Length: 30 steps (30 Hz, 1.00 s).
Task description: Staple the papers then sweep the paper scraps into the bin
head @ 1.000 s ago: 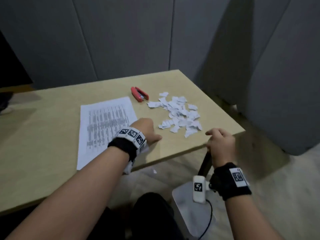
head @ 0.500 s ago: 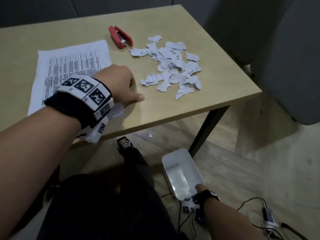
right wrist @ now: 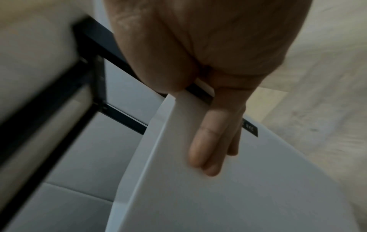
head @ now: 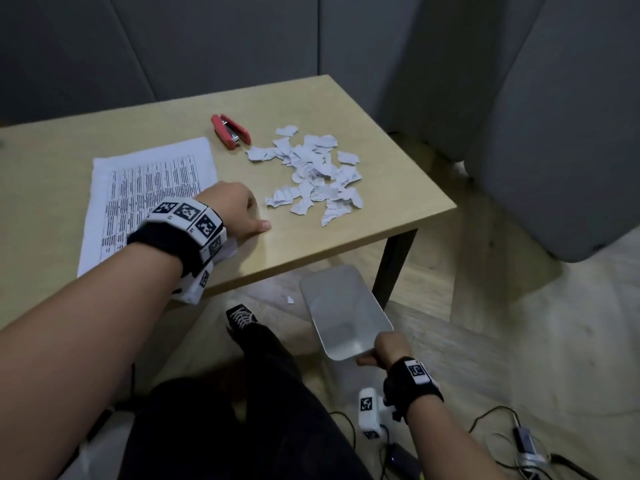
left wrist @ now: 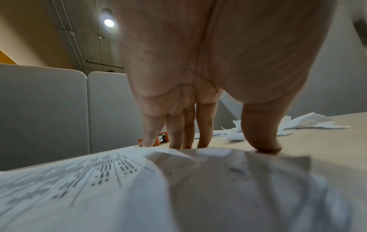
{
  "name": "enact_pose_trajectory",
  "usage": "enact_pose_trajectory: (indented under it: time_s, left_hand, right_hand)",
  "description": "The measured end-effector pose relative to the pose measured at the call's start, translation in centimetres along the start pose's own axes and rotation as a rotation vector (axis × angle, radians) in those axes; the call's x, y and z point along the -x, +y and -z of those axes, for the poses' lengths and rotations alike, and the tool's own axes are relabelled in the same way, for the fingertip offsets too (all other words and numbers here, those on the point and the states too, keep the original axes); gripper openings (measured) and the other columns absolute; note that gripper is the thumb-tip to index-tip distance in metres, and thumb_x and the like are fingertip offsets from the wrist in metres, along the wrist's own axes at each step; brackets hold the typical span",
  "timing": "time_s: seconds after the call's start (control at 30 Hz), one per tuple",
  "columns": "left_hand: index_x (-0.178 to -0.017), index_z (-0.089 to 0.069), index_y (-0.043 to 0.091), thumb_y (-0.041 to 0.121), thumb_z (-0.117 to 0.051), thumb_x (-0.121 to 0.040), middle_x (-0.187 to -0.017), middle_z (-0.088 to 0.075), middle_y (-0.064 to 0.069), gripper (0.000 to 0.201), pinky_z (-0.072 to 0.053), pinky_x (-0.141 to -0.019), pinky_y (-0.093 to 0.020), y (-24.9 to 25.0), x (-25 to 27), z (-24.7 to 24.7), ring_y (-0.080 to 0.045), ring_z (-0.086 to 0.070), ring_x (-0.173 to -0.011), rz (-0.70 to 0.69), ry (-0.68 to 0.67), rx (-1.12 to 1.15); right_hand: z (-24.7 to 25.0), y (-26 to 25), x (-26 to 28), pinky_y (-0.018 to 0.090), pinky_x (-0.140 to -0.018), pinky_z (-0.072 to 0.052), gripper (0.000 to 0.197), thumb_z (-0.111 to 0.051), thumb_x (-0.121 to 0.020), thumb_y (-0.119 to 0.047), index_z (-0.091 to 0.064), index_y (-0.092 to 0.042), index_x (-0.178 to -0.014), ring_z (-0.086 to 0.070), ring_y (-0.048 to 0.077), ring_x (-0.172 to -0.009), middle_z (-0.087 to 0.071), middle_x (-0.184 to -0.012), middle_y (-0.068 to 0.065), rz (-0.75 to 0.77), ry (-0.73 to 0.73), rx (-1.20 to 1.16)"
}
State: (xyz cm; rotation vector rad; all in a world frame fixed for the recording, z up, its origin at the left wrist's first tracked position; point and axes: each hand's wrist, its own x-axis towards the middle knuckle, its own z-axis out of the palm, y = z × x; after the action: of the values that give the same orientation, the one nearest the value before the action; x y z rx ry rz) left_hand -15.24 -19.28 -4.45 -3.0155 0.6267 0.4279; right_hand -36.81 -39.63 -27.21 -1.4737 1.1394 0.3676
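Below table: smooth white rectangular bin [head: 343, 317].

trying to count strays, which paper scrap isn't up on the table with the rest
The lone scrap on the floor under the table's near edge, between the shoe and the white bin. All the other scraps lie piled on the tabletop.

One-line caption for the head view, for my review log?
Right hand grips the white bin below the table edge; left hand rests by the papers, scraps unswept.

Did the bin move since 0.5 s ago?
Yes. The bin, gripped at its near rim by the right hand, now sits higher, its far end closer to the table leg and the table edge.
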Motion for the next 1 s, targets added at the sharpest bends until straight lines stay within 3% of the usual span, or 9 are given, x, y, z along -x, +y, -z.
enact_pose_trajectory:
  time_s: [0.1, 0.2, 0.37, 0.43, 0.53, 0.63, 0.8, 0.9, 1.0]
  left_hand:
    - [-0.123, -0.062, 0.012, 0.058, -0.061, -0.082, -0.119, -0.068, -0.009, 0.061, -0.044, -0.076, -0.03, 0.3, 0.8, 0.0, -0.028, -0.063, -0.107, 0.01, -0.001, 0.002]
    - [-0.119, -0.063, 0.008, 0.052, -0.061, -0.085, -0.119, -0.067, -0.012, 0.057, -0.05, -0.082, -0.035, 1.1, 1.5, 0.2, -0.03, -0.063, -0.108, 0.034, -0.006, 0.003]
    - [-0.147, -0.04, 0.015, 0.023, -0.053, -0.088, -0.151, -0.045, -0.008, 0.06, -0.041, -0.109, -0.037, 3.8, 2.2, 0.6, -0.027, -0.046, -0.136, -0.079, 0.085, 0.192]
    - [-0.151, -0.034, 0.018, 0.027, -0.049, -0.092, -0.161, -0.028, -0.004, 0.061, -0.028, -0.118, -0.035, 5.7, 2.6, 0.9, -0.023, -0.03, -0.147, -0.224, 0.076, 0.201]
    - [-0.155, -0.024, 0.02, 0.026, -0.045, -0.094, -0.166, -0.009, -0.001, 0.065, -0.017, -0.124, -0.037, 8.8, 2.3, 0.9, -0.019, -0.011, -0.153, -0.381, 0.021, 0.188]
    - [-0.154, -0.023, 0.012, 0.023, -0.04, -0.096, -0.165, -0.011, -0.007, 0.062, -0.019, -0.122, -0.038, 11.5, 1.6, 0.8, -0.024, -0.014, -0.152, -0.421, -0.03, 0.141]
    - [-0.131, -0.051, 0.003, 0.025, -0.033, -0.097, -0.149, -0.039, -0.017, 0.045, -0.035, -0.111, -0.043, 12.7, 1.4, -0.7, -0.033, -0.038, -0.139, -0.415, -0.102, 0.058]
    - [-0.143, -0.039, 0.004, 0.026, -0.031, -0.098, -0.161, -0.021, -0.014, 0.051, -0.025, -0.12, -0.043, 12.5, 2.9, -2.1, -0.028, -0.022, -0.149, -0.457, -0.102, 0.062]
    - [-0.145, -0.036, 0.005, 0.022, -0.034, -0.095, -0.158, -0.023, -0.015, 0.053, -0.026, -0.119, -0.043, 12.6, 4.9, -3.4, -0.031, -0.022, -0.147, -0.517, -0.083, 0.089]
  right_hand:
    - [1.0, -1.8, 1.2, 0.03, -0.043, -0.057, 0.03, -0.035, -0.096, 0.005, -0.048, 0.012, -0.123, -0.073, 0.032, -0.052, -0.074, -0.084, 0.033, 0.001, 0.032, -0.277]
    - [2.2, -3.4, 3.2, 0.037, -0.057, -0.063, 0.018, -0.04, -0.097, 0.005, -0.055, 0.009, -0.107, -0.067, 0.015, -0.04, -0.066, -0.042, -0.005, 0.057, 0.043, -0.244]
    - [3.8, -4.7, 6.6, 0.039, -0.058, -0.063, 0.022, -0.042, -0.097, 0.006, -0.052, 0.003, -0.077, -0.067, 0.02, -0.037, -0.068, -0.048, 0.015, 0.143, 0.051, -0.294]
    - [4.3, -4.9, 7.8, 0.038, -0.054, -0.062, 0.02, -0.041, -0.095, 0.008, -0.053, 0.007, -0.079, -0.068, 0.025, -0.038, -0.066, -0.064, 0.026, 0.173, 0.037, -0.323]
    - [4.5, -5.1, 9.5, 0.041, -0.049, -0.062, 0.024, -0.034, -0.086, 0.014, -0.054, 0.022, -0.097, -0.071, 0.046, -0.055, -0.065, -0.06, 0.039, 0.196, 0.001, -0.402]
    - [4.4, -5.0, 10.7, 0.041, -0.047, -0.061, 0.03, -0.032, -0.085, 0.015, -0.053, 0.026, -0.105, -0.069, 0.043, -0.051, -0.064, -0.057, 0.039, 0.217, -0.008, -0.415]
    - [4.7, -5.0, 11.6, 0.04, -0.049, -0.06, 0.031, -0.034, -0.084, 0.015, -0.054, 0.026, -0.105, -0.07, 0.048, -0.059, -0.065, -0.057, 0.038, 0.193, -0.008, -0.426]
    - [4.9, -5.0, 12.0, 0.044, -0.056, -0.061, 0.021, -0.034, -0.082, 0.015, -0.055, 0.019, -0.08, -0.07, 0.047, -0.055, -0.064, -0.051, 0.034, 0.198, 0.013, -0.401]
    - [4.8, -5.1, 11.9, 0.051, -0.069, -0.059, 0.02, -0.036, -0.081, 0.013, -0.055, 0.015, -0.082, -0.07, 0.052, -0.063, -0.065, -0.056, 0.037, 0.207, 0.029, -0.376]
